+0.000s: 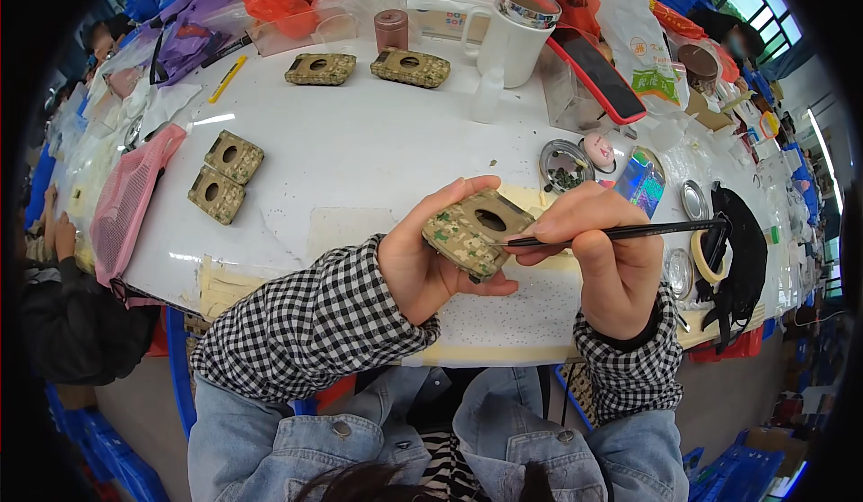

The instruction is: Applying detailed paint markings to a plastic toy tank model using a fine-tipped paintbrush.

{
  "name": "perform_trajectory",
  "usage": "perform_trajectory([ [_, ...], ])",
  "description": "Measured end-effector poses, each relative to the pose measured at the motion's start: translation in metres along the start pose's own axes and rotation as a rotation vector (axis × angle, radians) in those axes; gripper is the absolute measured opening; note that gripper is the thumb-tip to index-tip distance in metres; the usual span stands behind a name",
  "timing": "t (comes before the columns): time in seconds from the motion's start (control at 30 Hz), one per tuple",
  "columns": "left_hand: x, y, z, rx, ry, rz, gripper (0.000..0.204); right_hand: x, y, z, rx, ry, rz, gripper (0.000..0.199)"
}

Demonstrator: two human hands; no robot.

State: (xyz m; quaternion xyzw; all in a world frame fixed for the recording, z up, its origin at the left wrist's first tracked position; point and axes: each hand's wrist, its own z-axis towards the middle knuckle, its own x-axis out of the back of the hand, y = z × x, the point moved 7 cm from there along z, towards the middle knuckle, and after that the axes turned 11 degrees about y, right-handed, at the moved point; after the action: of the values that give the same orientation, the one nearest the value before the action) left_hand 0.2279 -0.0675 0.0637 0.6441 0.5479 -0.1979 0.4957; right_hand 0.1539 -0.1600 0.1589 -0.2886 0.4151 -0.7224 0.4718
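Observation:
My left hand (419, 259) is closed around a camouflage-painted toy tank hull (467, 235), tilted up over the table's near side, with a dark round hole in its top. A thin dark paintbrush (620, 232) is pinched in my right hand (611, 255). The brush tip meets or nearly meets the hull's surface beside the hole; I cannot tell which. Two similar hulls, one (321, 69) beside another (410, 68), sit at the far side. Two more, one (234, 157) above another (216, 195), lie touching at the left.
Right of my hands are a round dish (566, 165) of dark green bits, a tape roll (710, 255) and a black bag (742, 268). A white mug (514, 39) and a red-edged phone (598, 75) stand farther back. At left lie a pink mesh bag (135, 201) and yellow cutter (227, 79).

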Motion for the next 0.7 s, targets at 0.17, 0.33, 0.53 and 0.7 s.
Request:
perform_trajectory([
  [0.17, -0.0003, -0.0002, 0.0002, -0.001, -0.004, 0.011, 0.048, -0.0002, 0.0000, -0.0004, 0.010, -0.008, -0.008, 0.017],
  [0.33, 0.0009, -0.0001, 0.0010, 0.005, -0.002, 0.017, 0.048, 0.0002, 0.0009, -0.0002, -0.001, -0.013, -0.015, 0.018],
  [0.53, -0.0004, 0.0000, -0.0004, 0.007, 0.008, 0.003, 0.048, 0.0001, 0.0013, -0.0004, -0.007, -0.006, -0.001, 0.019],
  [0.7, 0.0002, -0.0004, 0.0000, 0.011, 0.001, 0.004, 0.048, 0.0003, 0.0011, -0.0006, 0.000, -0.009, 0.003, 0.019],
])
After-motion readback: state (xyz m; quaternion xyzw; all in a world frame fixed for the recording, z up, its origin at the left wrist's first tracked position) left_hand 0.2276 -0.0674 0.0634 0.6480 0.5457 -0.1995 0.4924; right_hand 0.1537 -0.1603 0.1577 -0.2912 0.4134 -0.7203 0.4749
